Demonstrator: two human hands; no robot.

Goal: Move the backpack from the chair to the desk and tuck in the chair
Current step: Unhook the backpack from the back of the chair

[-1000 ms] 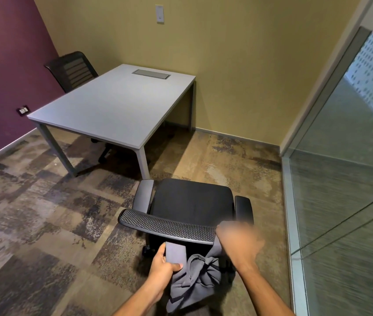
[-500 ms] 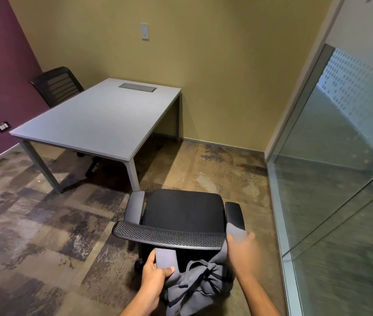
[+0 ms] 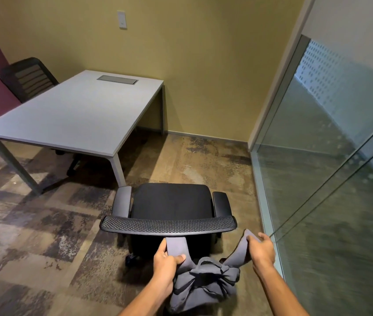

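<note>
Hands (image 3: 168, 258) (image 3: 262, 248) grip straps | backpack (image 3: 203, 283): gray, crumpled, behind chair (image 3: 169, 206)

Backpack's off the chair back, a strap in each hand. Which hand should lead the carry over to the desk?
Left, probably. The left hand grips its strap on the side nearer the desk; the right hand is over by the glass wall, across the backpack.
</note>
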